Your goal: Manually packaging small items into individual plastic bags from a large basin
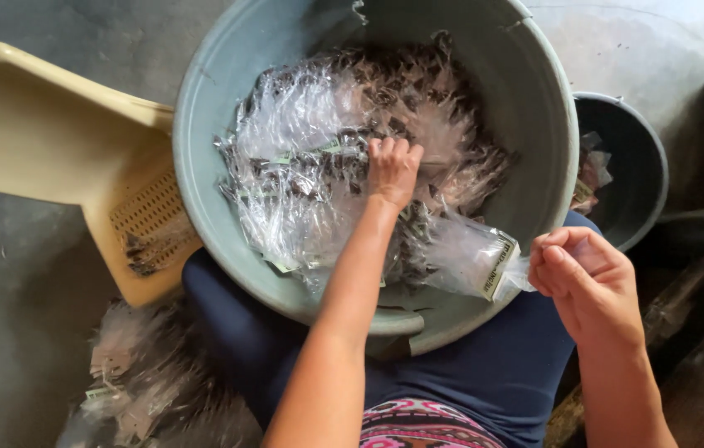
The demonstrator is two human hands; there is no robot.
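While the big grey basin (203, 207) rests on the person's lap, everything is placed from it.
Head view, left hand (392, 168): inside the basin near its middle, fingers curled down into the heap of clear packets (319, 166), closed on some.
Head view, right hand (584, 278): just outside the basin's near right rim, pinching one clear packet (472, 257).
Packet axis: lies across that rim, pointing from the right hand toward the heap.
Nearer hand: right.
Beside the basin: cream scoop (53, 141) left, small dark bucket (642, 166) right.
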